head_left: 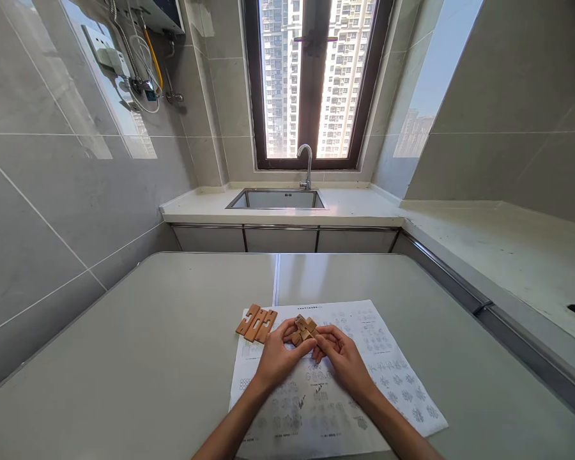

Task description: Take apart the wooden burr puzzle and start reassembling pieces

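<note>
Between my two hands, above a printed instruction sheet (335,383), is a small wooden interlocking puzzle (305,329) made of several joined pieces. My left hand (282,351) grips its left side, thumb in front and fingers behind. On the right side, my right hand (338,351) pinches the puzzle with thumb and fingertips. Three flat notched wooden pieces (256,324) lie side by side to the left of my left hand, partly over the sheet's upper left corner. My fingers hide parts of the puzzle.
The sheet lies on a pale glossy table (124,358). Beyond the table's far edge stands a counter with a sink (278,200) and a faucet (307,167) under a window. Tiled wall runs along the left, and another counter (498,255) along the right.
</note>
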`<state>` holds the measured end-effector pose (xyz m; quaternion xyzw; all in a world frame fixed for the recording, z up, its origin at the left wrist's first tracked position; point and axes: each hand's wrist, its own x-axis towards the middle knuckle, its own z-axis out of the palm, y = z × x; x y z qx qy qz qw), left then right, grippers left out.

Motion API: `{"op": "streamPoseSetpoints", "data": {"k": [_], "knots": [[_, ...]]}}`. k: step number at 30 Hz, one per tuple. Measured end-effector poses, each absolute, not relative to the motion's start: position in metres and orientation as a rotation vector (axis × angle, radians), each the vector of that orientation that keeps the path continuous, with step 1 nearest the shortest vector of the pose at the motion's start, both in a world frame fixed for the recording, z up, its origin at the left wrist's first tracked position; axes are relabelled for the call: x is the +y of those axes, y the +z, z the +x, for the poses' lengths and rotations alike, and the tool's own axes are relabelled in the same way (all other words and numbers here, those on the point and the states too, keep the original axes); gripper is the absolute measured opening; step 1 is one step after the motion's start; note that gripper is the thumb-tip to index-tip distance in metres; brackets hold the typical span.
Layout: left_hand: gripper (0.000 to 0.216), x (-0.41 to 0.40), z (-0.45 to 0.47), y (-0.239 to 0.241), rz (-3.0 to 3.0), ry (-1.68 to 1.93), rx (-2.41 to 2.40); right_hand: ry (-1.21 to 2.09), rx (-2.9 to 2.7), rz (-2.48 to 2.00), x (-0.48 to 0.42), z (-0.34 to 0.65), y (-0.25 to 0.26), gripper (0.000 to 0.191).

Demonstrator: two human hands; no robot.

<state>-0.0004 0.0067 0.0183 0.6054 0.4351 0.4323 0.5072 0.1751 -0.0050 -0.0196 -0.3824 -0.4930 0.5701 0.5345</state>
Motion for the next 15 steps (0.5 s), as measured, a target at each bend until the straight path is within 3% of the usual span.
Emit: {"op": "streamPoseSetpoints", "data": {"k": [15], "knots": [[0.042, 0.0044, 0.0047, 0.0159, 1.474, 1.107, 1.124, 1.266, -1.191, -0.970, -0.0084, 0.1742, -0.0241, 0.046]]}}
